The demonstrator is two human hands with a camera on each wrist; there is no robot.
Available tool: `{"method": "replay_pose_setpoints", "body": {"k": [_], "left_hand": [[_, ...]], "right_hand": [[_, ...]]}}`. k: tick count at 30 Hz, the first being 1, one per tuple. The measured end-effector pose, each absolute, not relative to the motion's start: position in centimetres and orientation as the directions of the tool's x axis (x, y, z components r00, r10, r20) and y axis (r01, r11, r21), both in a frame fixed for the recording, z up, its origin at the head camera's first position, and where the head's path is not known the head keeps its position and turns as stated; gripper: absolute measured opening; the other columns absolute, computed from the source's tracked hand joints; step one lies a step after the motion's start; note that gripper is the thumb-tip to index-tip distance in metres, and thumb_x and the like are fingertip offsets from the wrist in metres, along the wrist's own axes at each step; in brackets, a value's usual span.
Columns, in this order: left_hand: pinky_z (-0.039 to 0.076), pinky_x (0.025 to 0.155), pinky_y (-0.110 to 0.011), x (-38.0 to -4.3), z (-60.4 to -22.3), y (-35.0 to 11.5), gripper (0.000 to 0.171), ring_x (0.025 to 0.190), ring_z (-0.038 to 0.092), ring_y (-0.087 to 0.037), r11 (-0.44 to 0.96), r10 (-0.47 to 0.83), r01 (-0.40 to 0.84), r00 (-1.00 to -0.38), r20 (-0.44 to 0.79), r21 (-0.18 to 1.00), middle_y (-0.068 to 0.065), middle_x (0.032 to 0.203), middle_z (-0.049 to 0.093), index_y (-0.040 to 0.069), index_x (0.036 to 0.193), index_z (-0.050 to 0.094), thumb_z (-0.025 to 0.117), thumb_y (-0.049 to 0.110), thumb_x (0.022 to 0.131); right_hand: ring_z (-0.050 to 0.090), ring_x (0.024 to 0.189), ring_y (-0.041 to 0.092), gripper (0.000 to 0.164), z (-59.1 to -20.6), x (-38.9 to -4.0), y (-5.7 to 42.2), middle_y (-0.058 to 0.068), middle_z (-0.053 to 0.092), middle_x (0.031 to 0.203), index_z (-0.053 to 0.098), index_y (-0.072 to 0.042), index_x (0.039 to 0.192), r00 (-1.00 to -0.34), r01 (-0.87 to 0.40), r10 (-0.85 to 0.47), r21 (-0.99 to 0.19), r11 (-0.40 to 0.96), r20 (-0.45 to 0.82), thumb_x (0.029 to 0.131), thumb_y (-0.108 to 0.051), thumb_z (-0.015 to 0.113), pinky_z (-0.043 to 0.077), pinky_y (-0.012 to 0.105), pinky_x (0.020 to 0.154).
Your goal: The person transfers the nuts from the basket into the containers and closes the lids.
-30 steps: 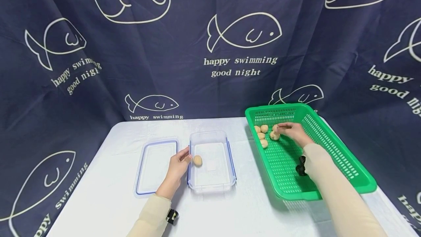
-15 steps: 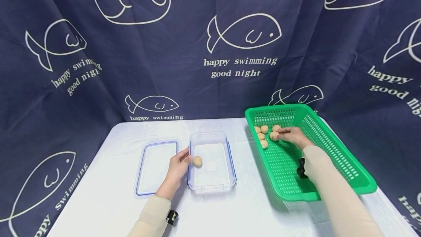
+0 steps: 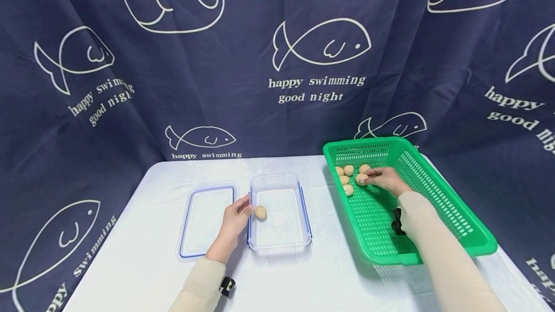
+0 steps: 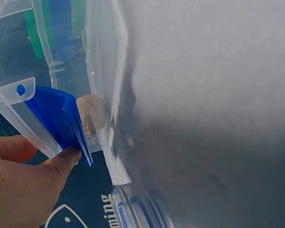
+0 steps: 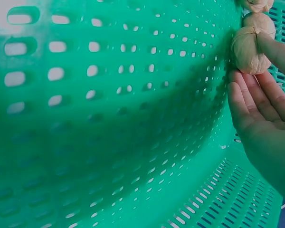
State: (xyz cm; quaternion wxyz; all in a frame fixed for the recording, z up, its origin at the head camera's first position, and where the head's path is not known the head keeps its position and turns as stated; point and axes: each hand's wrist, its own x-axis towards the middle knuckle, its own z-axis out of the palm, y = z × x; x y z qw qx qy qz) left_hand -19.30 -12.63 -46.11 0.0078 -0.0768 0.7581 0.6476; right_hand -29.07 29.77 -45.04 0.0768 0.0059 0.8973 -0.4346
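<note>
My left hand (image 3: pixel 234 218) grips the left side of a clear plastic food container (image 3: pixel 277 249); in the left wrist view its thumb lies against the blue locking flap (image 4: pixel 59 114). One walnut (image 3: pixel 261 212) lies inside the container, near that side. My right hand (image 3: pixel 386 179) reaches into the green plastic basket (image 3: pixel 368 220) and pinches a walnut (image 5: pixel 247 50) between thumb and fingers, close over the basket floor. Right behind it sits another walnut (image 3: pixel 364 169). Several more walnuts (image 3: pixel 344 179) are gathered along the basket's left wall.
The container's clear lid (image 3: pixel 205 220), with a blue seal line, lies flat on the white-covered table (image 3: pixel 134 249) to the left. A dark blue curtain (image 3: pixel 243 85) with white fish drawings hangs behind. The basket's high sides rise around my right hand.
My right fingers have lowered slightly and closed around a walnut in the basket, holding almost still over the last half second. The left hand and container stay in place.
</note>
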Motion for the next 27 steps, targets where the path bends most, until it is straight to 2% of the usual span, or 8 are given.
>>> {"method": "replay_pose_setpoints", "body": {"k": [12,19,27], "left_hand": [[0.038,0.109,-0.045,-19.3,-46.1,-12.6,0.042,0.127,0.047,-0.039,0.147,-0.103,-0.128,-0.988,-0.114,0.981,-0.029,0.136,0.049,-0.01,0.136,0.045,0.052,0.003,0.097],[0.038,0.109,-0.045,-19.3,-46.1,-12.6,0.042,0.128,0.047,-0.039,0.146,-0.102,-0.131,-0.988,-0.117,0.981,-0.029,0.136,0.049,-0.01,0.136,0.045,0.052,0.003,0.097],[0.039,0.109,-0.045,-19.2,-46.0,-12.6,0.041,0.127,0.047,-0.039,0.15,-0.103,-0.131,-0.988,-0.116,0.98,-0.029,0.136,0.049,-0.01,0.136,0.046,0.052,0.002,0.097]], "right_hand": [[0.053,0.113,0.041,0.054,-44.6,-29.0,29.8,0.029,0.057,0.125,0.053,0.012,0.127,-0.988,0.076,-0.058,-0.781,0.619,-0.143,0.089,-0.022,0.07,0.049,0.047,0.093],[0.05,0.117,0.043,0.057,-44.1,-29.2,30.0,0.031,0.053,0.129,0.051,0.012,0.129,-0.989,0.062,-0.064,-0.771,0.634,-0.132,0.09,-0.024,0.069,0.047,0.05,0.096],[0.051,0.117,0.042,0.056,-42.9,-29.0,29.6,0.03,0.055,0.127,0.051,0.011,0.13,-0.99,0.025,-0.095,-0.806,0.592,-0.1,0.091,-0.025,0.068,0.045,0.053,0.099]]}}
